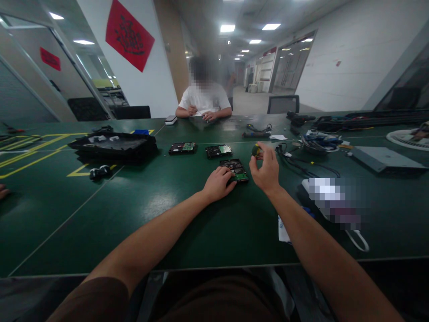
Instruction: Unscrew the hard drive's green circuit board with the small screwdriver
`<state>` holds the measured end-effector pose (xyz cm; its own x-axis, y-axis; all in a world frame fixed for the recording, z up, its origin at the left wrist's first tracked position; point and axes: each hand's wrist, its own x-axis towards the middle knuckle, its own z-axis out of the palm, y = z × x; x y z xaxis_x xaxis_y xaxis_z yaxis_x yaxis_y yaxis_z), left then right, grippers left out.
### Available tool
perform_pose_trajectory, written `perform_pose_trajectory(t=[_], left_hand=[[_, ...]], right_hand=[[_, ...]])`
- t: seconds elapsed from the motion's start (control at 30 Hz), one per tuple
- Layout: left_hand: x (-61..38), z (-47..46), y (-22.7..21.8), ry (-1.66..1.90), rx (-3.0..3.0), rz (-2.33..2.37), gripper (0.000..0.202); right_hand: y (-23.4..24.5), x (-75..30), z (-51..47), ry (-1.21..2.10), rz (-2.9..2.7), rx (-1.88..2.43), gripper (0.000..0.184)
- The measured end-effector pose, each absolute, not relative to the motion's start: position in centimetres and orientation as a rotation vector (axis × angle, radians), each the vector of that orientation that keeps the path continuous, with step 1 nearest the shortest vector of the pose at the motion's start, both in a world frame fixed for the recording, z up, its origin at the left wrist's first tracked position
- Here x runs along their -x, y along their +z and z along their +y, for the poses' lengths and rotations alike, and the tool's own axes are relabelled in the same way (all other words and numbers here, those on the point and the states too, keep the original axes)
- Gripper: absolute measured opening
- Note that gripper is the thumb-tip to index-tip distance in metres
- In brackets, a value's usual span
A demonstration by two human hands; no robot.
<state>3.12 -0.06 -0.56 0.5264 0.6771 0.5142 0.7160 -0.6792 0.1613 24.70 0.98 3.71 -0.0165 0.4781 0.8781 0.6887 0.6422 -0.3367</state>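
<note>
My left hand (218,183) grips the near left side of a hard drive (240,168), its fingers on top and thumb at the near edge. The drive lies flat on the green table, with a green circuit board at its near end. Just right of it, my right hand (266,169) is raised and closed around a dark and yellow screwdriver handle (256,150); no shaft can be made out. Behind the held drive lies another hard drive (219,151), and a third hard drive (182,148) is farther left.
A black tray (114,144) stands at left, near a small black-and-white object (100,172). On the right are cables (301,163), a bowl of wires (320,141), a grey metal box (389,159) and a white cloth-like item (284,230). Across the table sits a person (204,98).
</note>
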Motion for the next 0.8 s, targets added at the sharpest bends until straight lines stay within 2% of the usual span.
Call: perform_pose_trajectory(t=[0.8], left_hand=[[-3.16,-0.1,-0.55,-0.85,2.684,-1.231,0.03]], right_hand=[[3.71,-24.7,0.99,-0.24,-1.656,0.957,0.052]])
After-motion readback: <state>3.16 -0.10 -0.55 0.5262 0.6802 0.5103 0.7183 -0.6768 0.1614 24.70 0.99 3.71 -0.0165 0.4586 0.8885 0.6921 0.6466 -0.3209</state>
